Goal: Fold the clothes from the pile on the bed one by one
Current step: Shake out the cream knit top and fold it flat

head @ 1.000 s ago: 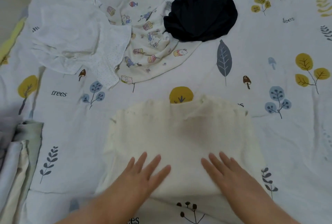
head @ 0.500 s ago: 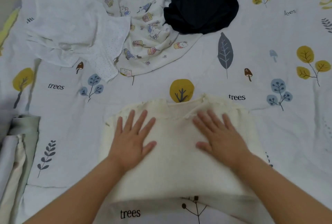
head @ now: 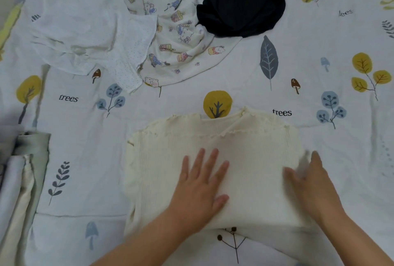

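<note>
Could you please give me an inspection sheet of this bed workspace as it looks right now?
Surface: printed bedsheet, wrinkled.
Job's things: cream ribbed top lying flat; unfolded pile behind it: white garment, cartoon-print garment, dark garment.
Clutter: folded fabrics at the left edge.
Hands: left hand flat on the cream top, fingers spread; right hand at its right side, blurred.
Cables: nothing seen.
Surroundings: nothing seen beyond the bed.

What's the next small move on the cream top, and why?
Probably fold the cream top in half once more, right edge over left. It lies flat but wide; the left hand presses its middle flat, and the blurred right hand sits at its right edge, seemingly placed to lift it.
</note>
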The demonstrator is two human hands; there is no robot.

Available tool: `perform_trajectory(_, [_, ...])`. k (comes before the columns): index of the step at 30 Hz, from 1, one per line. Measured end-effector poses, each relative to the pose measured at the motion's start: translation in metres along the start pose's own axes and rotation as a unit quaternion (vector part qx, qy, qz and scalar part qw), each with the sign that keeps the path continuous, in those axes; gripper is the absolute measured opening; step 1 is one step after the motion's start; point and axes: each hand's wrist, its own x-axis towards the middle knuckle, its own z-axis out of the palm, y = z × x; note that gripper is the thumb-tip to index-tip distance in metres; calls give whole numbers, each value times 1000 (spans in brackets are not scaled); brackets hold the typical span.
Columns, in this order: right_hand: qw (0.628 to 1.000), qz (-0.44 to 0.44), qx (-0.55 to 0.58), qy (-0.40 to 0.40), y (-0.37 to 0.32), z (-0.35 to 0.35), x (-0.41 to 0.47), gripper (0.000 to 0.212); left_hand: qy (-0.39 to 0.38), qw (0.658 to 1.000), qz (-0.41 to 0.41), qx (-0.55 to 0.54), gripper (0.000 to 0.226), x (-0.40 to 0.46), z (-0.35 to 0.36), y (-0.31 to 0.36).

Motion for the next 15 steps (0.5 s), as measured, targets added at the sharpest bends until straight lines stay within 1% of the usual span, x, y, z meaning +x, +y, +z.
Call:
perform_trajectory(2, [999,25,-6,-20,3,-3,-4,83,-35,999,5,4,60,-1,4,9])
perform_trajectory(4, [996,69,27,-42,5,-7,-4,83,-54,998,6,-3,60,1,6,10])
perform_trajectory(6, [982,124,111,-88,8,-13,-1,72,-49,999,9,-17,62,3,11,6])
perform_trajectory(8, [952,162,210,-149,5,-22,-4,52,-86,996,-1,-38,62,3,7,6])
perform_trajectory(9, [939,166,252,-167,1,-26,-7,43,-79,996,-6,-41,61,3,7,7])
perform_trajectory(10, [934,155,274,-167,-4,-30,-12,37,-86,995,0,-55,61,2,9,6])
perform_trajectory(11, [940,133,277,-150,-10,-32,-18,34,-78,995,12,-62,62,2,12,5])
perform_trajectory(12, [952,102,263,-121,-17,-33,-24,31,-56,996,24,-68,62,3,18,4])
perform_trajectory(15, [984,-2,176,-12,-48,-33,-51,26,-63,985,-3,-159,56,6,15,1])
